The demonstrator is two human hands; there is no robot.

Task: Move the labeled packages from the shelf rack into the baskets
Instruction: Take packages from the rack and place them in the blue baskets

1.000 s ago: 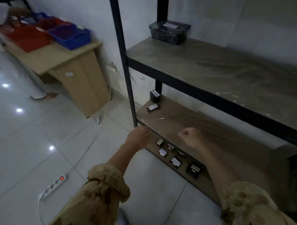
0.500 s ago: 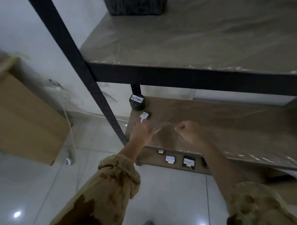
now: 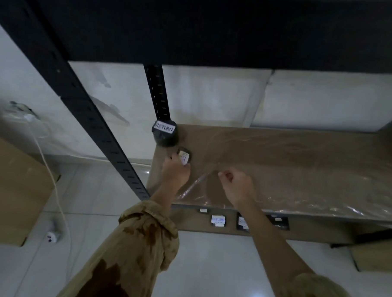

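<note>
Pinching the small labelled package [image 3: 185, 158], the left hand [image 3: 175, 173] has closed the gap seen half a second ago. That package lies on the film-covered shelf [image 3: 301, 175], the round RETURN package [image 3: 165, 133] at its 11 o'clock. Right hand [image 3: 237, 187], at 3 o'clock, stays curled; whether it nips film I cannot tell. Black upright [image 3: 97, 121] crowds the left arm's 9 o'clock; more packages [image 3: 218, 220] at 6 o'clock below.

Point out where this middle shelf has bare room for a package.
Free: the middle shelf right of the right hand, out to its far end. Crowded: the back-left corner, where the round RETURN package stands and the left hand pinches the small package.
</note>
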